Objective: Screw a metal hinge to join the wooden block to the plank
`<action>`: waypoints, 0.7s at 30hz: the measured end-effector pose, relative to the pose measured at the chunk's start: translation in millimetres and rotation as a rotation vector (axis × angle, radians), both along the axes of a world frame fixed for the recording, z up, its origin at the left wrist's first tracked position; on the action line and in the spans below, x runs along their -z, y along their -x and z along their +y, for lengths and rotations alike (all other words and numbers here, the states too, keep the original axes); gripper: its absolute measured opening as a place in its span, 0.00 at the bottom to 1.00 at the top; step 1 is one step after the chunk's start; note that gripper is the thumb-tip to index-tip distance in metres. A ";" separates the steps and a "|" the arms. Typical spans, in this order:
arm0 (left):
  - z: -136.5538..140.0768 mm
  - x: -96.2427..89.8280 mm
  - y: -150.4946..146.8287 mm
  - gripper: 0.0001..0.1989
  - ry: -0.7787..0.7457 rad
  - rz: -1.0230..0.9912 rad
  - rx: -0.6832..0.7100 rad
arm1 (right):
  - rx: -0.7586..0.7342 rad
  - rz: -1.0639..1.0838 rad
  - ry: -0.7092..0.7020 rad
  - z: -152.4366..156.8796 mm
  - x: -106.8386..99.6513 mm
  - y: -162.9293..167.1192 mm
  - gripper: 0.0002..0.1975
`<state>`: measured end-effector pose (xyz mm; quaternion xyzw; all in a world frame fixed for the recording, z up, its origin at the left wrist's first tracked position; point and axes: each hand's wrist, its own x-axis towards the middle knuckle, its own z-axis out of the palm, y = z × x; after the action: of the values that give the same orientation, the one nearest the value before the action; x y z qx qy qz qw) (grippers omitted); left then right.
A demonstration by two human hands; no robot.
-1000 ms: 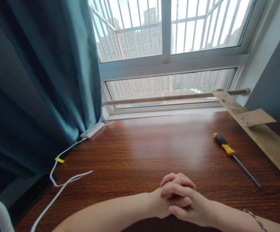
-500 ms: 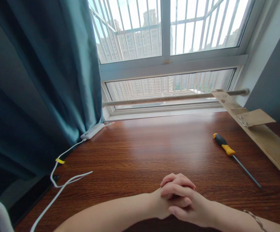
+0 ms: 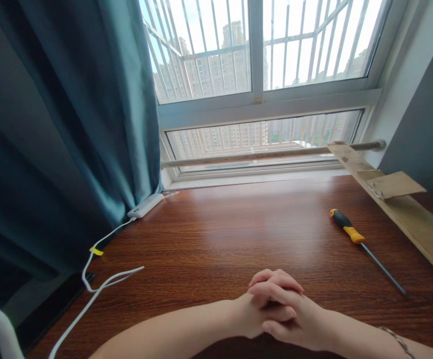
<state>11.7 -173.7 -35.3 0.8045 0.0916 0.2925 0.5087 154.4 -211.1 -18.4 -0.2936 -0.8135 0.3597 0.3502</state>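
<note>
My left hand (image 3: pixel 249 310) and my right hand (image 3: pixel 308 320) are clasped together at the near edge of the brown wooden table (image 3: pixel 209 239). Their fingers are interlaced and closed, and no object shows between them. Parts of the palms and some fingers are hidden in the clasp. A thin bracelet (image 3: pixel 397 340) circles my right wrist. Nearest to my right hand, but apart from it, lies a screwdriver (image 3: pixel 354 235) with a black and yellow handle. Its steel shaft slants toward the near right.
A wooden board (image 3: pixel 406 214) with a bracket-like piece runs along the right side. On the left, a white power strip (image 3: pixel 146 206) with a white cable (image 3: pixel 85 314) lies by the blue curtain (image 3: pixel 126 124). A barred window (image 3: pixel 209 55) and a horizontal rail (image 3: pixel 246 157) stand behind the table.
The view has shifted very slightly, so the scene sits a little lower. My hands stay clasped and the screwdriver has not been moved.
</note>
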 end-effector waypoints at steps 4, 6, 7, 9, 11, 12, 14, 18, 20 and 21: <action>3.8 -0.9 2.1 0.20 -0.027 -0.067 0.034 | 0.011 -0.025 -0.045 2.1 2.1 -1.0 0.28; 3.4 -2.3 2.2 0.20 -0.007 -0.045 0.024 | 0.014 -0.008 -0.051 3.0 3.1 0.0 0.28; 2.6 -3.4 2.1 0.20 0.012 -0.037 0.013 | 0.017 0.002 -0.047 3.2 3.5 0.8 0.27; 0.4 -6.6 1.5 0.19 0.069 -0.028 -0.023 | 0.032 0.024 -0.025 3.4 4.1 2.5 0.25; -1.5 -9.9 0.6 0.18 0.123 -0.019 -0.050 | 0.040 0.050 0.013 3.6 4.7 3.6 0.22; -2.0 -11.1 0.1 0.18 0.143 -0.016 -0.060 | 0.040 0.065 0.029 3.9 4.7 3.8 0.21; -1.8 -11.5 -1.1 0.19 0.180 -0.015 -0.065 | 0.025 0.089 0.058 4.9 3.9 3.5 0.20; 0.5 -4.4 -3.7 0.19 0.273 -0.038 -0.069 | 0.004 0.109 0.097 7.4 -1.7 1.7 0.18; 1.2 0.1 -4.5 0.18 0.306 -0.063 -0.082 | 0.003 0.116 0.096 8.4 -4.3 1.4 0.17; 1.2 1.8 -4.7 0.17 0.318 -0.074 -0.089 | 0.002 0.123 0.088 8.7 -4.9 1.4 0.16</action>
<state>16.5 -172.5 -37.1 0.6979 0.1534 0.3258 0.6191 153.0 -202.3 -13.5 -0.2868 -0.7737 0.4120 0.3865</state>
